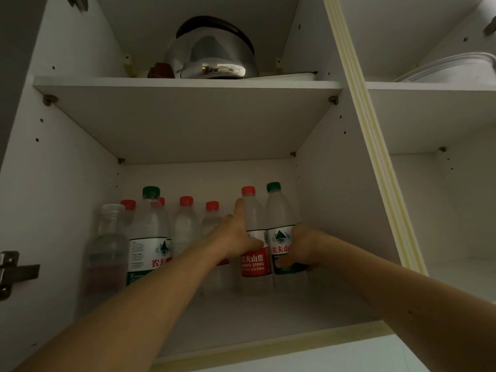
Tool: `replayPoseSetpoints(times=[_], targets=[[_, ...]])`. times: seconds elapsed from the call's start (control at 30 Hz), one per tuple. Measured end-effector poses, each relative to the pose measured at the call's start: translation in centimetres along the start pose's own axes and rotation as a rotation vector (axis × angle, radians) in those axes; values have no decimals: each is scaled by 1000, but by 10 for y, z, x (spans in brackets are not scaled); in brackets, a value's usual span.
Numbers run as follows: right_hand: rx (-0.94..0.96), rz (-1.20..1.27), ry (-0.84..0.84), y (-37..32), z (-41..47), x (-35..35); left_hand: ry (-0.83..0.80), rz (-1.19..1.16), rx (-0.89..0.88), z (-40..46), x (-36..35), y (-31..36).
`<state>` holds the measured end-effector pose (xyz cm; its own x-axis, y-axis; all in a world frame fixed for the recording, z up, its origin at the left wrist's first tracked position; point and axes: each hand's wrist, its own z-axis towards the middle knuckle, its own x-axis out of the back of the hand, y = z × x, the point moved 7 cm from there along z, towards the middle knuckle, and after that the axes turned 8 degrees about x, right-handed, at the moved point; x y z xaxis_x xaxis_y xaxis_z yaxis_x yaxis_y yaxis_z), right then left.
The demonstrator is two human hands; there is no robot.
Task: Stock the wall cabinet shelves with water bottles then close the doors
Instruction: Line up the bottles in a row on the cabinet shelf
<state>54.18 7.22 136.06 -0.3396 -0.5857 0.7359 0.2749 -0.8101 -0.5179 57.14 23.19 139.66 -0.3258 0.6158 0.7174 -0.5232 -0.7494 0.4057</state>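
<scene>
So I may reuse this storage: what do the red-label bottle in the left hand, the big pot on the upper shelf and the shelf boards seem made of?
The red-label bottle looks like clear thin plastic: you see through it above a printed wrap. The pot seems polished metal, mirror reflections on its curved side. The shelf board is probably white laminated board, matte and flat, resting on small pegs.

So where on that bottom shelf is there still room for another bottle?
The front strip of the lower shelf, between the bottle row and the front edge, is bare. So is the right corner beside the green-capped bottle in the right hand. The back left is crowded, from the clear bottle across to the left hand.
</scene>
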Motion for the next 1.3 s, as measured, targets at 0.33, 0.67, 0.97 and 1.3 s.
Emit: replayPoseSetpoints(times=[0.33,0.67,0.97,1.3], targets=[[-76,-107,-114,-14,25,-20,281,467,-99,3,18,-18],[191,-212,-57,-9,52,-28,272,854,-68,-1,-1,-17],[348,-522,-19,-1,64,-30,268,926,13,4,-18,-21],[352,-592,90,-8,56,-18,187,904,-28,5,-15,-28]])
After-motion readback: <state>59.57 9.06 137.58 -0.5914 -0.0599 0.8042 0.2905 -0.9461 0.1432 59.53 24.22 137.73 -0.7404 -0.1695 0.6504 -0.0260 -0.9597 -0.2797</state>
